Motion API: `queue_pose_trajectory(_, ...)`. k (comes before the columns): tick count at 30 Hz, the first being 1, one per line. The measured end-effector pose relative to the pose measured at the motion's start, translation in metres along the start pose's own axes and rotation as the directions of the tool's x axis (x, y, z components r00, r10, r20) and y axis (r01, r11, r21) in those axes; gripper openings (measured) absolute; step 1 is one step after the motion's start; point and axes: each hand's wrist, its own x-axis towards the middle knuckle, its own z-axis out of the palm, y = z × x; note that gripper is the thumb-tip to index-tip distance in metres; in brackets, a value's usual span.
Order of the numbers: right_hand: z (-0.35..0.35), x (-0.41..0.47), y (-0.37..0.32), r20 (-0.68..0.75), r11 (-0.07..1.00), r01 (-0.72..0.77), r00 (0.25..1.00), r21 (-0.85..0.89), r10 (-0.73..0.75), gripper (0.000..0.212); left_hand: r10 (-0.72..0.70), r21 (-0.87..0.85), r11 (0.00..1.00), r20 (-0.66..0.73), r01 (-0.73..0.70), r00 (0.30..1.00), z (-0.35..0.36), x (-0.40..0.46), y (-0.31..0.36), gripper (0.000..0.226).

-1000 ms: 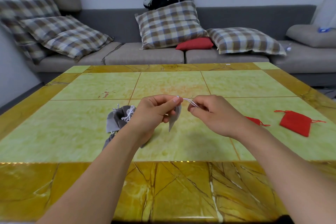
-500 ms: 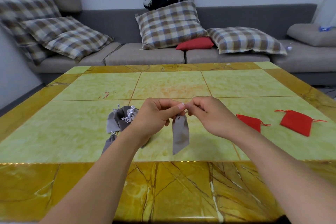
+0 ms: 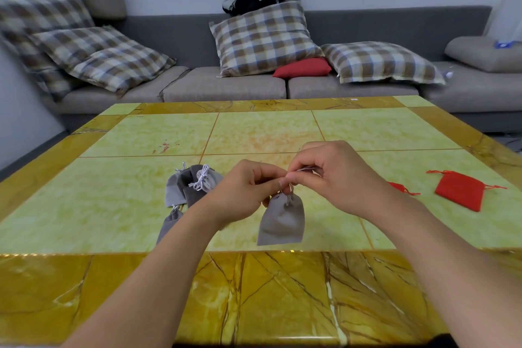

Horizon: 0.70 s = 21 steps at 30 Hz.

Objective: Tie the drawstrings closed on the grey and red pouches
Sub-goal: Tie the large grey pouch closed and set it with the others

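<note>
Right now the person's left hand (image 3: 246, 189) and right hand (image 3: 336, 175) are meeting above the middle of the yellow-green marble-patterned table (image 3: 135, 206), both with fingers curled tight. Between their fingertips they are pinching the thin white drawstring (image 3: 306, 169) of a small grey velvet pouch (image 3: 282, 220), which is hanging from the cord just below the 2 hands, its neck gathered and its lower edge dangling over the near part of the tabletop. Whether the pouch bottom is touching the surface I cannot tell.

Just left of the left wrist, a little heap of grey pouches with white cords (image 3: 192, 185) is lying on the table, and 1 more grey pouch (image 3: 171, 222) is peeking out beside the left forearm. Over on the right, a flat red fabric pouch with red strings (image 3: 459, 191) is resting well apart from the hands, while a second red pouch (image 3: 399, 187) is showing partly behind the right wrist. Beyond the table, a grey sofa (image 3: 226, 87) is carrying checked cushions (image 3: 265, 37).
</note>
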Motion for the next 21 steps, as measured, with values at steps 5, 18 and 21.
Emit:
queue_pose_trajectory(5,0.0,0.0,0.004,-0.086,0.984,-0.078,0.992,0.159,0.093,0.005,-0.057,-0.149,0.987,0.045,0.063,0.997,-0.001,-0.003,0.007,0.014)
queue_pose_trajectory(18,-0.014,-0.005,0.005,0.22,0.954,-0.199,0.964,0.226,0.149,0.006,-0.029,-0.118,0.992,0.075,0.038,0.997,0.0,-0.003,0.005,0.023)
queue_pose_trajectory(21,-0.009,-0.001,0.002,0.218,0.988,-0.152,0.966,0.036,0.141,0.008,-0.051,-0.093,0.994,0.078,0.058,0.996,0.0,-0.003,0.004,0.022)
